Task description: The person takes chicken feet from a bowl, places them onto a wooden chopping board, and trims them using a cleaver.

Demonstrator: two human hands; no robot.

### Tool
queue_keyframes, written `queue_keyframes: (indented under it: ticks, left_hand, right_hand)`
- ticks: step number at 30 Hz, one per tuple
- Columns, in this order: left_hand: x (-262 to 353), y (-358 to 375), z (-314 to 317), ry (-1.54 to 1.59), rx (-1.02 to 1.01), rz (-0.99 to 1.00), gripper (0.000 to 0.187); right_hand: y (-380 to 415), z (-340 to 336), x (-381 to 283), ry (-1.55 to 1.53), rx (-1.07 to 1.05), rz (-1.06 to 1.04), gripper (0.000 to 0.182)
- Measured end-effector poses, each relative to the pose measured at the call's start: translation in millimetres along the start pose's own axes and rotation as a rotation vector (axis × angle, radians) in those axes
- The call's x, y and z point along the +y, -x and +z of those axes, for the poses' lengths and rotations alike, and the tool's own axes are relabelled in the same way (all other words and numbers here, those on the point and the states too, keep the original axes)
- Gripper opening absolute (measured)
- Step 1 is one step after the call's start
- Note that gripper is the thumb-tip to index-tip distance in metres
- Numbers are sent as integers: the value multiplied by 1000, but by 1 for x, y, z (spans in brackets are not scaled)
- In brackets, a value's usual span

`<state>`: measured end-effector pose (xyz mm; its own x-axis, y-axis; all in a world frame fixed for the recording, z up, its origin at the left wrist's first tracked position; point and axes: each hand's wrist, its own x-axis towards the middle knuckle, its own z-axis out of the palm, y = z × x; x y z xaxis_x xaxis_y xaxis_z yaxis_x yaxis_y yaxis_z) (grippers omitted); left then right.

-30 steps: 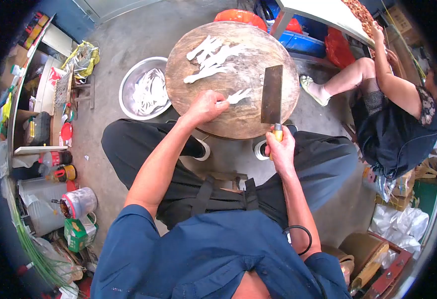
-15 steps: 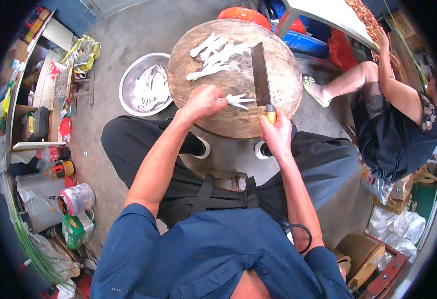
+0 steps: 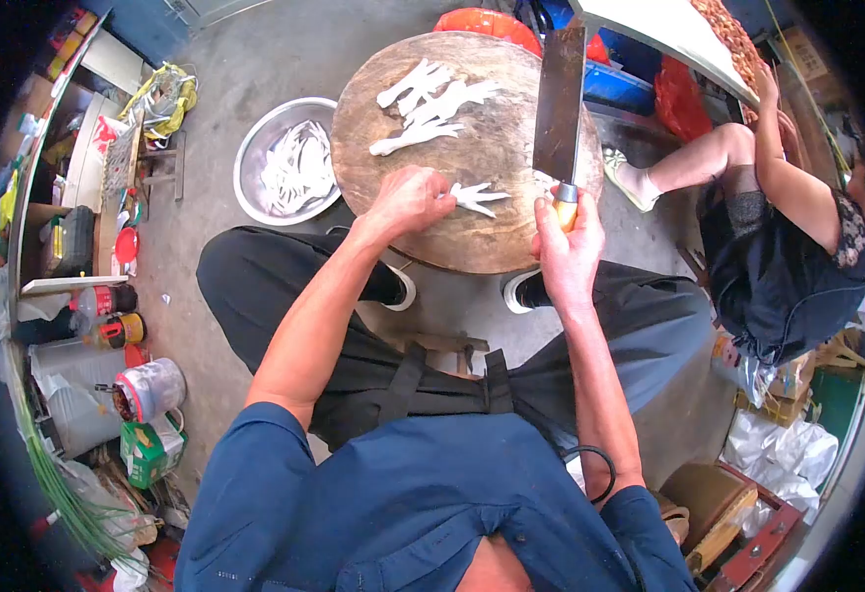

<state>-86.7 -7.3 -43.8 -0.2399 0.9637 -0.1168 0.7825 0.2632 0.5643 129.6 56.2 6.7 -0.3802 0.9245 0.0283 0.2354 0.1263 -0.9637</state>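
Note:
My left hand (image 3: 417, 201) is closed on the leg end of a white chicken foot (image 3: 476, 198), whose toes spread to the right on the round wooden chopping block (image 3: 492, 242). My right hand (image 3: 568, 237) grips the yellow handle of a broad cleaver (image 3: 560, 104). The blade points away from me, above the block's right side. Farther back on the block lie several more chicken feet (image 3: 442, 104). Left of the block, a metal basin (image 3: 247, 178) on the floor holds a pile of white feet (image 3: 297, 170).
At the right sits another person (image 3: 783, 217), with an arm at a white table (image 3: 649, 30) bearing reddish-brown pieces. Behind the block are an orange-red bag (image 3: 487, 27) and a blue crate (image 3: 618, 87). Cluttered shelves (image 3: 60, 286) line the left side.
My right hand has moved right and lifted the cleaver, which now looks larger and is off to the right of its earlier place. My left hand stays nearly in place on the foot.

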Motion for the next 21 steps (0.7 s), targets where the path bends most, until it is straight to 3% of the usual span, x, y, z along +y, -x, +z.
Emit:
queue_keyframes:
  ticks: [3,5,9,15,17,21]
  left_hand:
    - [1,1,-1,2,-18,-7,34]
    - [1,0,-1,8,-21,-20,34]
    - [-1,0,-1,3,-26,-10,34]
    - [-15,-1,-12,75,-136,-21,34]
    - [-18,-7,-11,79,-136,52,34]
    - [-17,-21,4,120,-103,256,34]
  right_hand:
    - [-11,11,57,356,-23,-144,20]
    - [-11,8,50,145,-200,186,23]
    - [-15,10,63,361,-148,16,21]
    - [-19,-17,23,108,-254,294,26]
    - [-16,-23,21,248,-172,173,27]
    - [-12,-21,30,117,-146,233,30]
